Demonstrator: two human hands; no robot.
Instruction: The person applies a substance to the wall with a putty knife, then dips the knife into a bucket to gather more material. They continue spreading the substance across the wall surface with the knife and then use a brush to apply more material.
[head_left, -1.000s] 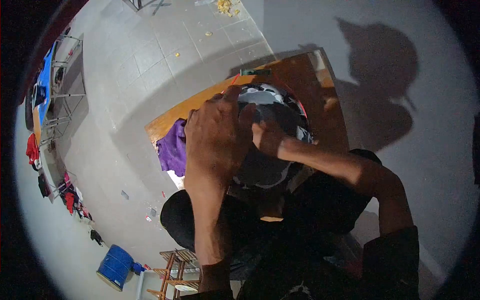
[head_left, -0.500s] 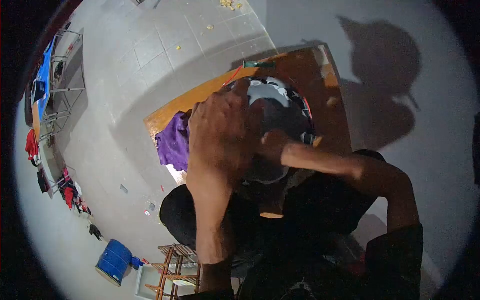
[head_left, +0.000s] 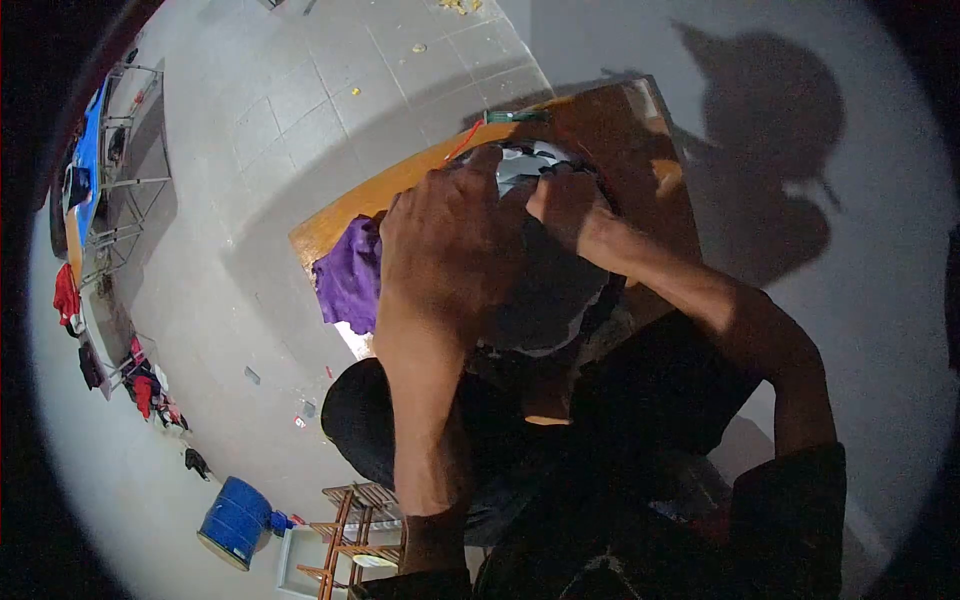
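A round object with a black and white patterned rim and a dark, shaded middle lies on the wooden table before me. My left hand rests over its left side, back of the hand up, with the fingers bent at the far rim; what they hold is hidden. On the upper right of the same object, my right hand is closed with curled fingers, and I cannot make out anything in it. A purple cloth lies left of my left hand. Beyond the rim is a green object with a red strip beside it.
At lower left are a blue drum and a wooden rack. A blue-topped table stands at far left, with red and black items below it. A grey wall rises along the right.
My right hand has moved up and away from me, from the middle of the round object towards its far rim. My left hand has stayed nearly in place.
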